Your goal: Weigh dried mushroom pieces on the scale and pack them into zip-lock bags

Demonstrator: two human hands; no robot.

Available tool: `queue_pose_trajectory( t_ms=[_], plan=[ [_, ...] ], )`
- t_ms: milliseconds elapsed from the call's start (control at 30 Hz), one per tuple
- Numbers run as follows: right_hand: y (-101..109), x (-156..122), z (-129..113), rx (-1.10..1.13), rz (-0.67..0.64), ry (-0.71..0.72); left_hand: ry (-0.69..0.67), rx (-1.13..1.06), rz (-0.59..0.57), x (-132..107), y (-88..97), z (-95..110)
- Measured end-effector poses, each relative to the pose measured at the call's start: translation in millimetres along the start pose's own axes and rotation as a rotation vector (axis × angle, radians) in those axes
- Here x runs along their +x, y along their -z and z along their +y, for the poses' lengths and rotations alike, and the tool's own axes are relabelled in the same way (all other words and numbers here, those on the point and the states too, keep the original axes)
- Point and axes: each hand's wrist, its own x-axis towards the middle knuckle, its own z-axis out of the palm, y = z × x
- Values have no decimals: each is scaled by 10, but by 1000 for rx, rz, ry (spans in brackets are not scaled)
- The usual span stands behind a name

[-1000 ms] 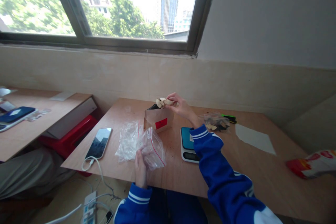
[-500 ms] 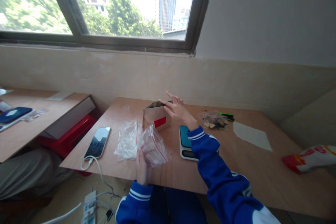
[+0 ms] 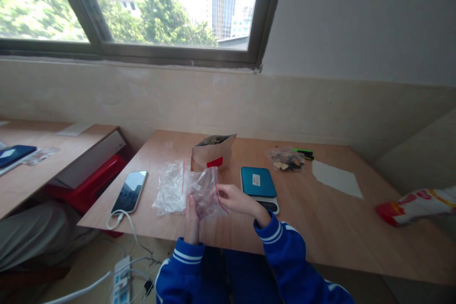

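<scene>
A clear zip bag [image 3: 204, 189] with a red seal line is held low over the table. My left hand [image 3: 192, 221] grips its left lower side, the thumb up in front. At the bag's red-lined edge, my right hand [image 3: 233, 198] has its fingers closed on the plastic. More clear zip bags [image 3: 168, 190] lie in a crumpled pile just to the left. Behind stands an open brown paper pouch [image 3: 203, 156] with a red label; what it holds is hard to make out. To the right of it sits a small scale [image 3: 258, 181] with a teal top.
A phone [image 3: 130, 192] with a white cable lies at the left table edge. Toward the right are a zip bag of dark and pale pieces [image 3: 287, 161], a green-and-black tool [image 3: 306, 153], white paper [image 3: 337, 179] and a red-and-white package [image 3: 409, 209].
My right hand has come down from above the paper pouch to the zip bag's edge and closed on it. The scale's top is now uncovered. My left hand still holds the bag.
</scene>
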Motion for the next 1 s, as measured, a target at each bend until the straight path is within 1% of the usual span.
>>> queue_pose_trajectory(
  t_ms=[67,133,233,300,333,367,467,500,533,600,700,800,867,900,933,967,1000],
  plan=[
    [-84,15,28,18,-129,-36,-13,47,16,4,8,-29],
    [-164,43,54,41,-220,-16,-31,87,21,-4,13,-33],
    [-260,85,86,37,-291,87,-32,99,-31,-29,31,29],
    [-288,91,85,14,-316,98,-34,86,-29,-31,68,122],
    [-288,83,76,3,-292,83,-49,87,2,-18,97,182],
    [-280,67,62,0,-236,63,-73,96,48,10,133,248],
    [-221,-20,22,69,1,5,-172,181,187,198,265,454],
    [-194,-58,20,104,53,-9,-202,236,224,292,310,514],
    [-167,-98,26,131,90,-23,-237,328,248,394,351,567],
    [-115,-185,65,151,138,-48,-286,644,312,597,421,652],
    [-43,-327,167,148,180,-79,-333,830,409,818,517,763],
    [47,-486,302,141,246,-130,-367,1008,580,923,674,904],
    [130,-595,406,144,317,-164,-336,1183,713,986,827,1011],
    [180,-647,462,146,364,-176,-305,1240,747,1028,911,1061],
    [235,-698,519,145,415,-184,-248,1316,758,1077,997,1104],
    [294,-746,577,136,468,-189,-174,1373,743,1134,1080,1139],
    [357,-791,637,117,520,-196,-85,1429,701,1193,1157,1165]
  ],
)
